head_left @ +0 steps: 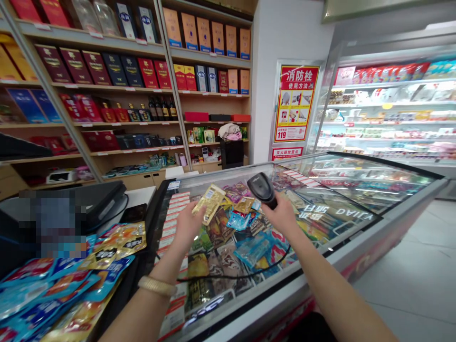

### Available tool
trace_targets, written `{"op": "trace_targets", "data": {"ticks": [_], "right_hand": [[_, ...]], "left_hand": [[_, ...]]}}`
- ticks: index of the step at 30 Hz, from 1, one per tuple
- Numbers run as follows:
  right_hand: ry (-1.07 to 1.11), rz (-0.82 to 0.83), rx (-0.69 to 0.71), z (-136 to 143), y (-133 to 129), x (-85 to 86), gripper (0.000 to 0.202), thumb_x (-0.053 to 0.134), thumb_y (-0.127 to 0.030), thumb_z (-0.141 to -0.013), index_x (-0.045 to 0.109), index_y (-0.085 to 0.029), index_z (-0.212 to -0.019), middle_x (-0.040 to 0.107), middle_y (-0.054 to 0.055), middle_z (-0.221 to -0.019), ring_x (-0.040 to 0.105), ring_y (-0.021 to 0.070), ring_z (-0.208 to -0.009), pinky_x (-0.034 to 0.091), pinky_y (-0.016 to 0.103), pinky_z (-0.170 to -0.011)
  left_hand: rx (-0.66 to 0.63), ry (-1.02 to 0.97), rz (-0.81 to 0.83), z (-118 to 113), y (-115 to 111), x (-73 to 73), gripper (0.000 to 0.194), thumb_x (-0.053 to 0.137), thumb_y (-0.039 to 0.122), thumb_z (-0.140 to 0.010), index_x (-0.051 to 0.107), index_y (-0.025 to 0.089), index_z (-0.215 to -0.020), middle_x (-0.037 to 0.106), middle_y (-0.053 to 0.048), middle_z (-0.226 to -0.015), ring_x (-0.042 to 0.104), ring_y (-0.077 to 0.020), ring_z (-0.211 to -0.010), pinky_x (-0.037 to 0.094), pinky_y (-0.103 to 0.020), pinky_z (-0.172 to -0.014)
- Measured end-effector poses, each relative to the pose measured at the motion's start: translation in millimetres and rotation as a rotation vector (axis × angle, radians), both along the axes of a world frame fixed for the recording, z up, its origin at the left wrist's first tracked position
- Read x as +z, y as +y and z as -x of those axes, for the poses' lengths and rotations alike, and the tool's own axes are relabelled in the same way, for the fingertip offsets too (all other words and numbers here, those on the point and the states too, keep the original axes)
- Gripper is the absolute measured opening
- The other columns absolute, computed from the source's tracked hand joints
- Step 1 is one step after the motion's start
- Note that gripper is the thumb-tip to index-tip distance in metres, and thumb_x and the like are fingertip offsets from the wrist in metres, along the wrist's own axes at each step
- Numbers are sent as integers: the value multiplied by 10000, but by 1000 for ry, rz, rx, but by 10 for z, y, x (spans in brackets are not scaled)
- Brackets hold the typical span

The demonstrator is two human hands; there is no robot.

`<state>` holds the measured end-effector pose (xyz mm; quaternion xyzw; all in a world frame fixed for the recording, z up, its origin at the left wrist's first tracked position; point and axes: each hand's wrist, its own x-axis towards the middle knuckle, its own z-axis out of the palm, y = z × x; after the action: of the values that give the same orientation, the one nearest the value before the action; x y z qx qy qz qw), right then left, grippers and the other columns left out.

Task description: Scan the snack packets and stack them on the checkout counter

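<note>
My left hand (190, 223) grips a gold snack packet (210, 203) by its lower left end, above the glass top of a chest freezer. In my right hand (281, 213) is a black barcode scanner (261, 186), held by its handle with its head tilted up and left. Its black cable (231, 277) curves across the freezer glass. Between my hands, small packets lie together, among them a blue packet (239, 220) and a brown-gold packet (245, 205). My fingers around the scanner handle are partly hidden.
At left, a pile of blue and gold packets (71, 289) lies beside a dark checkout machine (89, 202) and a phone (134, 213). The chest freezer (356, 251) stretches to the right. Behind stand shelves of boxed bottles (131, 71) and a lit refrigerated display (388, 111).
</note>
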<state>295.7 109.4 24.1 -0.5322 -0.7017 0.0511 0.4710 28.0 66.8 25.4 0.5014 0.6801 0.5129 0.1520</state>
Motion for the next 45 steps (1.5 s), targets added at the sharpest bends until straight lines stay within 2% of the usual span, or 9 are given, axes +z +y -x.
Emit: {"op": "trace_targets", "data": {"ticks": [8, 13, 19, 22, 27, 32, 36, 41, 45], "right_hand": [[99, 55, -171, -299, 176, -202, 345, 521, -415, -788, 658, -178, -997, 699, 103, -815, 650, 271, -792, 446, 320, -668], [118, 48, -185, -302, 228, -288, 368, 515, -425, -790, 657, -170, -1014, 698, 117, -833, 651, 289, -811, 437, 323, -665], [54, 81, -210, -281, 238, -331, 355, 506, -428, -795, 652, -167, -987, 688, 126, -820, 640, 299, -785, 404, 322, -637], [30, 78, -196, -263, 239, -346, 347, 507, -413, -796, 649, -170, -999, 685, 116, -814, 636, 288, -785, 397, 316, -637], [-1, 86, -184, -185, 218, -308, 330, 528, -401, -783, 657, -184, -996, 681, 92, -788, 630, 263, -750, 384, 302, -615], [-18, 21, -99, 65, 134, -166, 321, 547, -381, -763, 641, -185, -1000, 695, 95, -834, 638, 264, -795, 412, 303, -647], [-24, -17, 18, 455, 7, -41, 312, 551, -363, -760, 639, -185, -1001, 700, 95, -846, 646, 264, -789, 426, 308, -665], [-49, -52, 244, 1015, -193, 11, 273, 570, -316, -748, 638, -198, -984, 700, 70, -840, 650, 254, -803, 439, 294, -679], [-39, -45, 387, 1287, -317, -83, 300, 594, -289, -734, 632, -203, -1019, 705, 65, -874, 653, 242, -813, 455, 288, -704]], "left_hand": [[-195, -162, 100, -748, 605, -339, 327, 543, 314, -805, 693, 105, -1007, 725, -78, -797, 658, -170, -678, 504, -261, -621], [-232, -83, 98, -851, 720, -447, 324, 631, 274, -751, 705, 113, -1022, 740, -90, -864, 678, -214, -850, 519, -300, -755], [-210, 80, 39, -810, 602, -439, 506, 614, 181, -724, 622, 110, -1225, 621, -165, -1284, 545, -265, -1225, 374, -394, -1071], [-203, 150, -5, -688, 431, -389, 501, 615, 189, -716, 630, 136, -1213, 593, -144, -1328, 472, -271, -1303, 295, -428, -1135], [-135, 363, -89, -168, -21, -221, 466, 558, 262, -756, 625, 177, -1209, 631, -115, -1245, 547, -249, -1200, 388, -426, -1076], [125, 592, -47, 607, -485, -63, 475, 497, 336, -785, 615, 162, -1211, 619, -129, -1219, 564, -264, -1149, 419, -404, -1041], [371, 776, 187, 1057, -672, -69, 546, 459, 366, -800, 574, 97, -1261, 585, -202, -1254, 547, -321, -1177, 418, -431, -1017], [447, 857, 487, 1153, -727, -171, 692, 493, 475, -773, 523, 10, -1285, 539, -302, -1295, 480, -407, -1253, 391, -494, -1006], [481, 819, 553, 1083, -721, -234, 653, 497, 387, -765, 524, 7, -1296, 535, -313, -1309, 474, -423, -1258, 378, -529, -997]]}}
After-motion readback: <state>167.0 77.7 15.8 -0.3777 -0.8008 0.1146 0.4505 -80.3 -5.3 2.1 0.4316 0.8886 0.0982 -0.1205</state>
